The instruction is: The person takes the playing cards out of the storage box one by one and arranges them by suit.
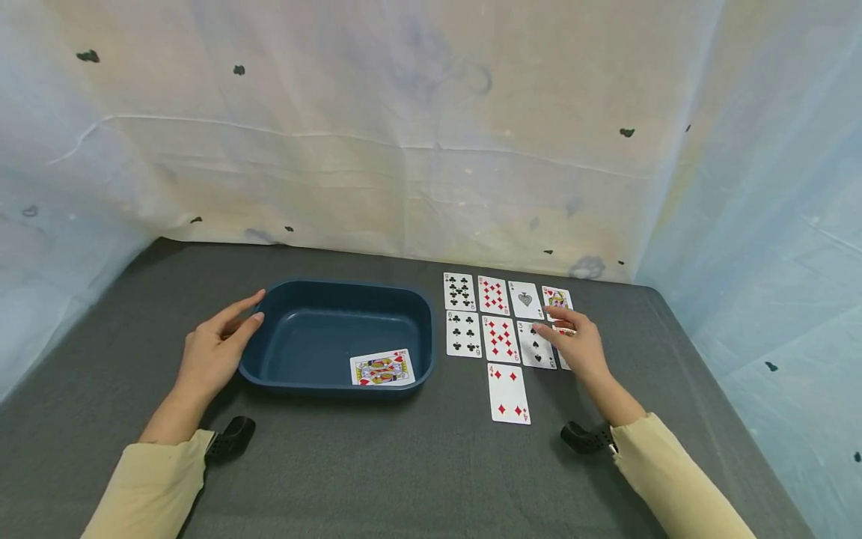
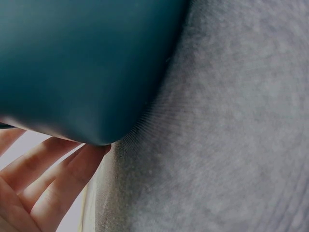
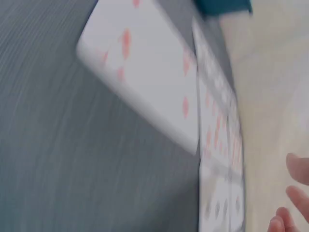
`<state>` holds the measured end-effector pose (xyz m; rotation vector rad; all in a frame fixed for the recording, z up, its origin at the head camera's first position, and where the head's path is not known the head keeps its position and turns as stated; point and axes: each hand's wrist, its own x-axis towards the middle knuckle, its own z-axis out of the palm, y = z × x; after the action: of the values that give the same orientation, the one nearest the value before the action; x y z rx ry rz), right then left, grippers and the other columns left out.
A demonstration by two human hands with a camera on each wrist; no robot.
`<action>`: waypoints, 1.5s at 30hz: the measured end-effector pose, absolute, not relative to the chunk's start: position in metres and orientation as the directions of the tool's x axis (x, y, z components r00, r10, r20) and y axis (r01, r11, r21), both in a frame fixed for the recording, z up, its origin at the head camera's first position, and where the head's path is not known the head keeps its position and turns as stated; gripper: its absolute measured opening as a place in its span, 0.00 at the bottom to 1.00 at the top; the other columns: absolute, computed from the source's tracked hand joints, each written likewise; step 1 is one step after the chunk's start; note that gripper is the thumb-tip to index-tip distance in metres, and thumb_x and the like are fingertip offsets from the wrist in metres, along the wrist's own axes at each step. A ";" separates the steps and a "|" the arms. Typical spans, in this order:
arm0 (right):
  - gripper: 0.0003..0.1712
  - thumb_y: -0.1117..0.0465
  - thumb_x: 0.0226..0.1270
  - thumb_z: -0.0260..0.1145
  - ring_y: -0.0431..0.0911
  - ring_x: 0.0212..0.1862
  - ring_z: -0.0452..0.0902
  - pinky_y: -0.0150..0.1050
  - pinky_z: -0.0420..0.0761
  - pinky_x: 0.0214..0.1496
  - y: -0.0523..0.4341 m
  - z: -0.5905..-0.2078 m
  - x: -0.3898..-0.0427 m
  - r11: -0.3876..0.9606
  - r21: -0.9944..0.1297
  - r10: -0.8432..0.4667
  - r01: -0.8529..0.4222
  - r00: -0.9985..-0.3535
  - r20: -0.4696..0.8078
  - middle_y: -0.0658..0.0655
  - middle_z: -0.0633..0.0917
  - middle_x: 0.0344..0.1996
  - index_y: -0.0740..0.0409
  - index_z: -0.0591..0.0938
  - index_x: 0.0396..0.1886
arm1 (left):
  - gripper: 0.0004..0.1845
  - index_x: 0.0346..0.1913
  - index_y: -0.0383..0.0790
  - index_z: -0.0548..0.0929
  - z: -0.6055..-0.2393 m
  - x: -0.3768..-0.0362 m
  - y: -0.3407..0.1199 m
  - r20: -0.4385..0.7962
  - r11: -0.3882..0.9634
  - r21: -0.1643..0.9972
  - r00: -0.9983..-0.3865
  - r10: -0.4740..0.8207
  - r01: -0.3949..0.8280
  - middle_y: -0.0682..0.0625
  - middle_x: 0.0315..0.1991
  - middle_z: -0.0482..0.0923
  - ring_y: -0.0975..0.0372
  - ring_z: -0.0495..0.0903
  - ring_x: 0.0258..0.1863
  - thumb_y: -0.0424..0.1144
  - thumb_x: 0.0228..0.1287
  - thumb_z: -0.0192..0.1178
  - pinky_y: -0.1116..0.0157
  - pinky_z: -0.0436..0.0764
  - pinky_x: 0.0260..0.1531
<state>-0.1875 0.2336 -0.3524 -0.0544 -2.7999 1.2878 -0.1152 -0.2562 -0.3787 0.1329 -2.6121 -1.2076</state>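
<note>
A dark blue tray (image 1: 303,333) lies on the table with a red-suited face card (image 1: 382,368) inside, near its front right corner. My left hand (image 1: 214,340) is at the tray's left end, thumb on the rim and fingers extended along the outer side; in the left wrist view, fingertips (image 2: 99,152) touch its wall. My right hand (image 1: 578,344) hovers over the right end of the laid-out cards, thumb and fingers spread with nothing between them. Beneath it are a three of spades (image 1: 536,348), a heart face card (image 1: 556,296) and a mostly hidden red card.
Face-up cards lie in two rows right of the tray, among them an ace of spades (image 1: 525,299) and a six of clubs (image 1: 463,334). A four of diamonds (image 1: 508,393) sits alone in front. A hanging cloth (image 1: 404,150) closes off the grey table's back.
</note>
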 end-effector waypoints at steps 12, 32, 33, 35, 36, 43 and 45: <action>0.24 0.60 0.61 0.70 0.53 0.53 0.73 0.36 0.74 0.48 0.129 -0.336 -0.188 0.389 -0.902 -0.179 -0.186 -0.976 0.123 0.62 0.79 0.54 0.60 0.80 0.57 | 0.25 0.70 0.56 0.67 -0.378 -0.116 -0.256 0.186 0.653 0.757 -0.963 -0.195 0.014 0.35 0.51 0.81 0.60 0.72 0.28 0.55 0.73 0.46 0.63 0.66 0.25; 0.25 0.61 0.62 0.69 0.53 0.59 0.74 0.39 0.77 0.53 0.034 -0.331 -0.175 0.352 -0.909 -0.548 -0.223 -0.837 -0.007 0.60 0.79 0.58 0.61 0.77 0.59 | 0.25 0.70 0.58 0.67 -0.379 -0.115 -0.257 0.188 0.640 0.768 -0.961 -0.201 0.016 0.35 0.51 0.81 0.57 0.74 0.31 0.55 0.73 0.47 0.63 0.67 0.26; 0.25 0.59 0.62 0.69 0.52 0.58 0.74 0.39 0.77 0.52 0.032 -0.331 -0.175 0.388 -0.893 -0.566 -0.227 -0.824 -0.036 0.59 0.79 0.58 0.59 0.78 0.59 | 0.25 0.70 0.58 0.67 -0.380 -0.115 -0.257 0.186 0.638 0.770 -0.962 -0.200 0.016 0.35 0.52 0.80 0.56 0.75 0.33 0.55 0.73 0.47 0.62 0.67 0.26; 0.24 0.59 0.61 0.70 0.51 0.58 0.75 0.40 0.77 0.52 0.027 -0.334 -0.175 0.446 -0.858 -0.600 -0.253 -0.796 -0.078 0.58 0.79 0.57 0.58 0.79 0.58 | 0.25 0.70 0.57 0.67 -0.380 -0.115 -0.256 0.186 0.637 0.771 -0.962 -0.199 0.018 0.34 0.52 0.80 0.54 0.76 0.37 0.54 0.74 0.47 0.62 0.67 0.27; 0.24 0.59 0.61 0.70 0.50 0.57 0.75 0.40 0.77 0.52 0.025 -0.335 -0.174 0.477 -0.837 -0.614 -0.268 -0.783 -0.099 0.57 0.79 0.57 0.57 0.79 0.58 | 0.25 0.70 0.57 0.67 -0.380 -0.115 -0.256 0.186 0.636 0.772 -0.962 -0.198 0.018 0.34 0.52 0.80 0.54 0.76 0.37 0.54 0.74 0.47 0.62 0.67 0.27; 0.24 0.62 0.61 0.69 0.52 0.60 0.72 0.45 0.74 0.58 0.016 -0.343 -0.172 0.592 -0.725 -0.669 -0.352 -0.717 -0.197 0.58 0.76 0.58 0.55 0.79 0.58 | 0.25 0.70 0.58 0.67 -0.379 -0.114 -0.256 0.185 0.634 0.773 -0.963 -0.196 0.019 0.35 0.53 0.80 0.55 0.74 0.33 0.54 0.73 0.47 0.62 0.67 0.27; 0.26 0.64 0.59 0.71 0.52 0.59 0.72 0.46 0.73 0.59 0.014 -0.344 -0.172 0.611 -0.696 -0.671 -0.378 -0.713 -0.202 0.59 0.77 0.57 0.56 0.78 0.59 | 0.25 0.70 0.58 0.67 -0.379 -0.114 -0.256 0.180 0.631 0.775 -0.964 -0.196 0.017 0.35 0.53 0.80 0.56 0.74 0.33 0.54 0.73 0.47 0.62 0.67 0.26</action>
<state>-0.1720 0.0145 -0.3435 1.1177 -3.2112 1.1886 -0.1141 -0.2559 -0.3788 0.1459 -2.6068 -1.2426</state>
